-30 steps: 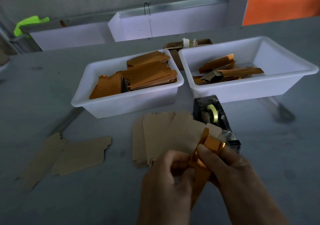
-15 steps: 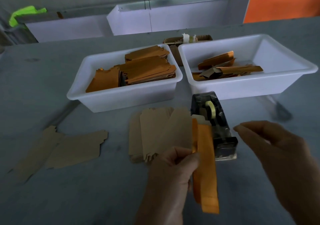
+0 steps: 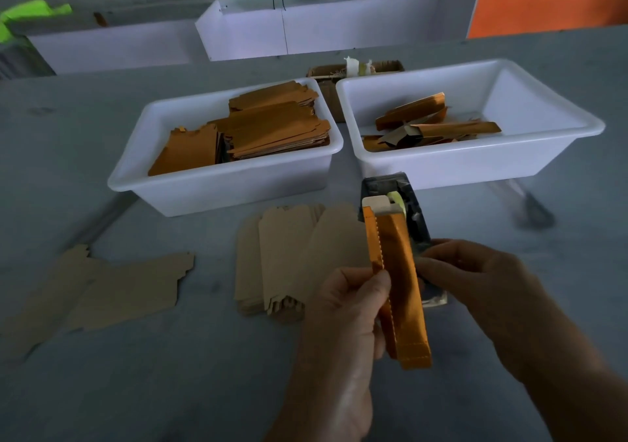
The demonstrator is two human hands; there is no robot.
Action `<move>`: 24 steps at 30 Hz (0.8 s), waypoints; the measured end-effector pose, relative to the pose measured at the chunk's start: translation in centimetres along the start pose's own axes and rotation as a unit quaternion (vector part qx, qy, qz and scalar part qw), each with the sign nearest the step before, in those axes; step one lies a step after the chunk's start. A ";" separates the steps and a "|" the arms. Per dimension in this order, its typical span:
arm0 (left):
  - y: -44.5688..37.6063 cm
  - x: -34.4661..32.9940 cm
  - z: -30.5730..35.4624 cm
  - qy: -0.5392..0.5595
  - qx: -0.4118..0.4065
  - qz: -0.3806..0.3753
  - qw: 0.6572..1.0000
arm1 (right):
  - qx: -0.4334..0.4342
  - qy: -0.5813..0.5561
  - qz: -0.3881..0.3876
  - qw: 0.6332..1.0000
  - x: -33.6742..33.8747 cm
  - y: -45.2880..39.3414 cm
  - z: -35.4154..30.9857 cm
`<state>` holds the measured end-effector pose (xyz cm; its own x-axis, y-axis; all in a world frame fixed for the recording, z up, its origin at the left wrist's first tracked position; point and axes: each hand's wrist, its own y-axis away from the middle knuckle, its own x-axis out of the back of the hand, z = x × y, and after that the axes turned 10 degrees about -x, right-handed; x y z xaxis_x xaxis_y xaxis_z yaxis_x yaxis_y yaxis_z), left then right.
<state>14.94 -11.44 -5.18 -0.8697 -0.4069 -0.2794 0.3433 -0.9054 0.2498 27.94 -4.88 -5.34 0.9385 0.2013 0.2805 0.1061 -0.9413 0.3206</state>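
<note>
1. In the lower middle of the frame, the left hand [image 3: 343,319] grips a long orange folded carton [image 3: 402,282], thumb pressed on its serrated left edge and fingers curled behind it.
2. The carton stands nearly upright above the grey table [image 3: 136,390], with its pale top flap up against the tape dispenser [image 3: 418,224] and its lower end hanging free below the hand.
3. Just right of the carton, the right hand [image 3: 475,278] has its fingers curled in at the near end of the dispenser. The carton hides the fingertips, so it cannot be told whether they pinch anything.
4. Left of the dispenser, a fanned stack of plain brown flat blanks [image 3: 289,254] lies on the table, partly behind the left hand.
5. At the lower left of the frame, two more loose brown blanks [image 3: 112,292] lie well apart from that stack.
6. In the upper middle, a white tub [image 3: 238,190] holds stacked orange flat cartons [image 3: 272,129].
7. To the upper right, a second white tub [image 3: 458,166] holds a few folded orange cartons [image 3: 424,125] lying loosely.
8. Behind and between the two tubs sits a small cardboard box [image 3: 326,71]
</note>
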 end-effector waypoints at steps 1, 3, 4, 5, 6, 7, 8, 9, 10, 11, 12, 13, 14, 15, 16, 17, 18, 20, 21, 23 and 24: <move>-0.1 0.0 -0.1 -0.003 -0.001 0.002 1.000 | -0.003 -0.002 0.000 1.000 0.0 -0.1 0.0; -0.3 0.0 -0.4 -0.010 -0.002 0.001 1.000 | -0.007 -0.012 0.010 1.000 -0.3 -0.3 0.2; -0.3 0.1 -0.5 -0.012 -0.005 -0.001 1.000 | -0.009 -0.020 0.020 1.000 -0.4 -0.4 0.3; -0.4 0.1 -0.6 -0.016 -0.010 -0.003 1.000 | -0.011 -0.030 0.031 0.999 -0.6 -0.5 0.4; -0.5 0.1 -0.7 -0.019 -0.015 -0.004 1.000 | -0.012 -0.044 0.038 0.998 -0.8 -0.5 0.5; -0.5 0.1 -0.7 -0.022 -0.019 -0.002 1.000 | -0.011 -0.064 0.037 0.997 -1.0 -0.5 0.5; -0.5 0.1 -0.7 -0.026 -0.020 -0.001 0.999 | -0.011 -0.090 0.033 0.995 -1.0 -0.4 0.4; -0.5 0.2 -0.7 -0.030 -0.019 -0.002 0.999 | -0.013 -0.118 0.030 0.992 -1.0 -0.2 0.4; -0.5 0.2 -0.7 -0.033 -0.016 -0.004 0.999 | -0.017 -0.143 0.029 0.989 -1.0 0.0 0.4; -0.5 0.2 -0.6 -0.033 -0.010 -0.007 0.999 | -0.018 -0.158 0.032 0.987 -0.8 0.4 0.4; -0.5 0.3 -0.6 -0.029 -0.004 -0.009 1.000 | -0.017 -0.156 0.038 0.987 -0.8 0.8 0.4; -0.5 0.5 -0.7 -0.025 0.000 -0.011 1.000 | -0.014 -0.140 0.046 0.989 -0.7 1.2 0.5; -0.4 0.6 -0.7 -0.024 0.004 -0.010 1.000 | -0.009 -0.116 0.057 0.992 -0.6 1.5 0.7; -0.4 0.6 -0.8 -0.025 0.008 -0.009 1.000 | -0.003 -0.089 0.070 0.994 -0.6 1.8 1.0; -0.3 0.7 -0.9 -0.027 0.012 -0.008 1.000 | 0.005 -0.062 0.083 0.995 -0.6 1.9 1.2; -0.2 0.7 -1.1 -0.029 0.018 -0.008 0.999 | 0.011 -0.038 0.093 0.995 -0.7 2.1 1.3; -0.2 0.7 -1.1 -0.030 0.025 -0.009 0.999 | 0.016 -0.019 0.099 0.995 -0.9 2.2 1.3; -0.1 0.6 -1.1 -0.030 0.028 -0.010 0.999 | 0.028 0.001 0.108 0.994 -1.2 2.3 1.6; -0.1 0.6 -0.9 -0.030 0.024 -0.010 0.999 | 0.036 0.006 0.115 0.993 -1.3 2.3 1.8; -0.2 0.4 -0.4 -0.027 0.006 -0.012 1.000 | 0.045 0.012 0.130 0.990 -1.6 2.3 2.1; -0.3 0.2 -0.1 -0.025 -0.004 -0.017 1.000 | 0.047 0.011 0.137 0.989 -1.8 2.3 2.2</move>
<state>14.71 -11.29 -5.44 -0.8977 -0.3692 -0.2404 0.3159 -0.9198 0.2326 27.23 -7.98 -7.05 0.9286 -0.0604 0.3662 -0.1209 -0.9821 0.1446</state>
